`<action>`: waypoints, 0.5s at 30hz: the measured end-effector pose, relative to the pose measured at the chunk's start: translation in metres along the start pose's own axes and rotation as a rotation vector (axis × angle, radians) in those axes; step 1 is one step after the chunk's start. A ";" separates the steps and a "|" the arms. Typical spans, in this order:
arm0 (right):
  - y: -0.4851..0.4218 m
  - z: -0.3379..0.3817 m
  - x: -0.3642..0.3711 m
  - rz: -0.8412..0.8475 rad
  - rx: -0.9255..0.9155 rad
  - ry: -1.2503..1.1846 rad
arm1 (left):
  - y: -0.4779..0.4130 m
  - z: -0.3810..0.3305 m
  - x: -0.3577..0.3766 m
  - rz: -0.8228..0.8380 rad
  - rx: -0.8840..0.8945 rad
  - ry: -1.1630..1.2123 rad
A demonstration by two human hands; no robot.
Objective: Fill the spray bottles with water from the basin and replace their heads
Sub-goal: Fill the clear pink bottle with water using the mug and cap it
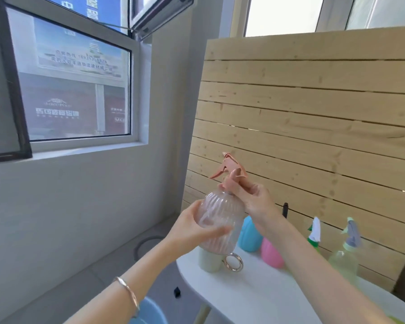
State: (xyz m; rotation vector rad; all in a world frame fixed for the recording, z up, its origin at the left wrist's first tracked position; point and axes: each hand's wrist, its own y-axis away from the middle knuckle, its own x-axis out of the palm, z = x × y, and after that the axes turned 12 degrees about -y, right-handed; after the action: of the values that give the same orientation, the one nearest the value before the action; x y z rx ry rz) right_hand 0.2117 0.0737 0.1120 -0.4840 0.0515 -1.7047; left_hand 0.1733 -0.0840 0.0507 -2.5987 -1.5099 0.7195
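Note:
A clear ribbed spray bottle (220, 213) is held up in front of the wooden slat wall. My left hand (194, 228) wraps around its body from below. My right hand (253, 197) grips the neck, just under the pink trigger head (229, 166) that sits on top of the bottle. On the white table (255, 295) stand a blue bottle (249, 237), a pink bottle (270, 253), a green-and-white sprayer (315, 232) and a pale green bottle (345, 258) with a grey head. A blue basin's rim (150, 309) shows at the bottom edge, below my left arm.
A cream cup (208, 260) with a gold ring handle (234, 261) stands under the held bottle. The wooden slat wall (313, 113) rises behind the table. A window (68, 78) is at the left, with a floor drain ring (147, 244) below it.

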 end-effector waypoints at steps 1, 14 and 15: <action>0.003 0.004 -0.001 0.042 0.042 -0.059 | 0.004 0.000 -0.005 0.163 -0.030 0.146; 0.029 -0.015 0.017 -0.075 0.045 -0.286 | 0.013 -0.001 -0.006 0.089 -0.044 -0.044; 0.032 -0.014 0.017 -0.029 0.090 -0.319 | 0.016 -0.004 -0.012 0.222 -0.123 0.159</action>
State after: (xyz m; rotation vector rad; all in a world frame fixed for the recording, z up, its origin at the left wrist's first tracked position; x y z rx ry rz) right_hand 0.2349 0.0475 0.0947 -0.6860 -0.2624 -1.6318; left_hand 0.1830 -0.1019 0.0539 -2.8682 -1.2738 0.4317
